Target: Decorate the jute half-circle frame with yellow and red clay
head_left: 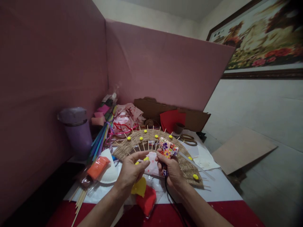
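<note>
My left hand [133, 168] is closed, with a small yellow clay disc [146, 158] at the thumb and fingertips. My right hand [171, 170] grips a flower-patterned hot glue gun [167, 149]; a translucent glue stick [197, 165] sticks out of its back and a black cord hangs below. Both hands are over a fan-shaped woven twine panel [123, 148] with thin sticks poking from its edges. Several yellow discs dot the panel. Pink dotted material [151, 167] shows between my hands. Nearer me lie a yellow clay packet [139, 186] and a red clay packet [147, 200].
At left are an orange clay packet [98, 167], a white paper plate piece [111, 175], wooden sticks [80, 201], coloured pipe cleaners [100, 142] and a purple lidded container [78, 135]. Scissors [189, 139], a small brown cup [179, 127] and red paper [171, 119] are behind the panel.
</note>
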A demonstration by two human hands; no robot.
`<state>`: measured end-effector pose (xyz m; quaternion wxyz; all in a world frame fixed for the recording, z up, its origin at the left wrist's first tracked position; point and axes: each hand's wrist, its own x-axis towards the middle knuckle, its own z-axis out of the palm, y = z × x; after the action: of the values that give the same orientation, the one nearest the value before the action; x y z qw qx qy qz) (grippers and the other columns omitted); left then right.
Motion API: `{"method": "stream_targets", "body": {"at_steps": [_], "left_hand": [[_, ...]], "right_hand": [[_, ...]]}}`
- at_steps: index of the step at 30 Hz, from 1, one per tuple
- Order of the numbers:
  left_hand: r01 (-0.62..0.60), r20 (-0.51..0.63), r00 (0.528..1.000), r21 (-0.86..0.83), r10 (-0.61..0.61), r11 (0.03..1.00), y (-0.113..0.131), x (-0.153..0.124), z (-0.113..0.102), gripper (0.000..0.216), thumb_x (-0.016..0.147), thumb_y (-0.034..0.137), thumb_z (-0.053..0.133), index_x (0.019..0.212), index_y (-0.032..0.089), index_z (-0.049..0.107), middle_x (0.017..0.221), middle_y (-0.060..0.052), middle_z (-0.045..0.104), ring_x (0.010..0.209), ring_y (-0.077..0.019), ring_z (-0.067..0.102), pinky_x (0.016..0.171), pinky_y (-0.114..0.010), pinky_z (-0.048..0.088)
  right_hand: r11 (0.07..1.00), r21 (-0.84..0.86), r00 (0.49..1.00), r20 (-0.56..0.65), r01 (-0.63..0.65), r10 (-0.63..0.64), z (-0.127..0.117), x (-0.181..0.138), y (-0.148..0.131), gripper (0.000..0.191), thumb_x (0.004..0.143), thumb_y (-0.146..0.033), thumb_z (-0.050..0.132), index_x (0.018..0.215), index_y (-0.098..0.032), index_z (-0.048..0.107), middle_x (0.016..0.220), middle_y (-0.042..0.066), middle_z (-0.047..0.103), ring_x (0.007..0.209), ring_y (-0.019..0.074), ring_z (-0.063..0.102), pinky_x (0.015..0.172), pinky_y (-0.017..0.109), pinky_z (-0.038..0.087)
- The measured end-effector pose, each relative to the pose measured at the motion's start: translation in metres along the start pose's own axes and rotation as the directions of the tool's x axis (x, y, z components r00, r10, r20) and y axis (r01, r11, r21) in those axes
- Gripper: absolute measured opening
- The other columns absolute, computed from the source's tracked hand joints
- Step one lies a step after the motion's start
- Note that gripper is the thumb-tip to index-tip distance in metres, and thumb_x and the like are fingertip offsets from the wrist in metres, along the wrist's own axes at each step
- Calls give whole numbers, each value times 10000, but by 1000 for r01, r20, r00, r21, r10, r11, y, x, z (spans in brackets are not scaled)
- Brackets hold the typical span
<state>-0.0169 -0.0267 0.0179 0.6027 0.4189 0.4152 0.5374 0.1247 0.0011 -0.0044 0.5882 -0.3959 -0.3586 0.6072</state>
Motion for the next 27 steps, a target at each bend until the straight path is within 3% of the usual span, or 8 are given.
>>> {"method": "stream_targets", "body": {"at_steps": [4, 8, 12, 17, 22, 27], "left_hand": [[9, -5, 1000, -3, -9, 1000, -4, 3, 0, 364, 548, 410, 765, 717, 158, 564, 331, 114, 371, 263, -15, 233, 299, -141, 124], [2, 51, 999, -31, 0, 1000, -5, 3, -1, 405, 626, 508, 691, 607, 169, 470, 365, 93, 406, 250, -7, 232, 283, -138, 110], [-18, 56, 998, -51, 21, 999, -3, 3, -1, 391, 676, 511, 648, 729, 136, 550, 500, 25, 569, 252, 2, 258, 280, -142, 105], [-8, 10, 1000, -57, 9, 998, -5, 3, -1, 427, 566, 377, 767, 858, 109, 608, 680, -32, 664, 272, 24, 269, 290, -144, 124], [-23, -38, 999, -66, 20, 998, -8, 6, -1, 419, 479, 339, 819, 771, 123, 610, 534, 37, 598, 269, 24, 246, 296, -143, 109], [-14, -15, 1000, -75, 13, 997, -8, 9, -3, 427, 611, 534, 689, 630, 128, 558, 409, 45, 508, 240, 2, 228, 285, -155, 83]], "right_hand": [[1000, 3, 1000, 6, 10, -10, 0, 0, 0, 351, 614, -383, 759, 811, -158, 576, 566, -32, 592, 349, 40, 420, 291, 129, 280], [1000, 1, 1000, 11, 13, -13, 0, 0, 0, 366, 614, -383, 758, 832, -161, 567, 568, -36, 589, 347, 42, 420, 286, 129, 280], [1000, -8, 1000, 9, 14, -14, 0, -1, -1, 360, 609, -365, 761, 833, -161, 566, 562, -39, 587, 347, 42, 416, 288, 128, 276], [1000, -6, 1000, 3, 17, -17, 1, 0, -1, 348, 598, -362, 765, 804, -161, 569, 561, -41, 586, 344, 41, 415, 287, 133, 276], [1000, 1, 1000, 5, 7, -7, -1, 1, 0, 345, 609, -363, 762, 812, -155, 575, 570, -33, 592, 348, 38, 413, 292, 131, 278], [1000, 4, 1000, 14, 5, -5, -2, 1, 1, 352, 623, -367, 758, 840, -157, 577, 581, -29, 593, 365, 43, 430, 302, 131, 289]]}}
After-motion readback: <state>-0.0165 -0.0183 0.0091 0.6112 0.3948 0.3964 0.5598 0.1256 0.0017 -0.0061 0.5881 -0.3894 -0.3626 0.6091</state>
